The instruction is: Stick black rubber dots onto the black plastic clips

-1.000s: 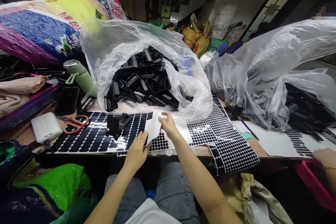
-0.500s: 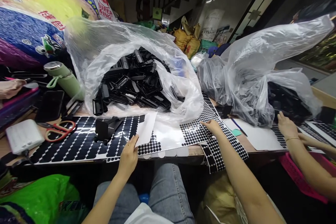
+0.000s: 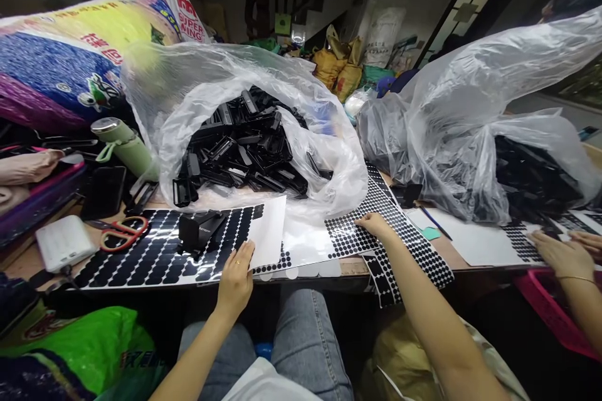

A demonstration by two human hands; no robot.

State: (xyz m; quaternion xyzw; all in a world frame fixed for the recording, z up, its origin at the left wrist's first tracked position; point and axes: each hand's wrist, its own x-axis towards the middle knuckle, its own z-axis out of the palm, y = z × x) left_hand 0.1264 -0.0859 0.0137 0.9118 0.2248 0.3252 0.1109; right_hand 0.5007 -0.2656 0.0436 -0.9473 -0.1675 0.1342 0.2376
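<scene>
Shows red-handled scissors (image 3: 123, 231) at left, just beside a white, rounded-corner device (image 3: 66, 243). Behind them, has a dark phone (image 3: 104, 192) and a green flask (image 3: 126, 149). Further back, includes a plump blue-and-yellow sack (image 3: 70, 56); across the room, orange sacks (image 3: 328, 67) near a dark stair railing (image 3: 258, 15). Lower down, shows a bright green bag (image 3: 103, 338) at left, a pink basket (image 3: 555, 313) at right.

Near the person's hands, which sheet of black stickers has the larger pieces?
The sheet beside the red-handled scissors, with a black part lying on it; the dots by the right hand are small and round.
</scene>
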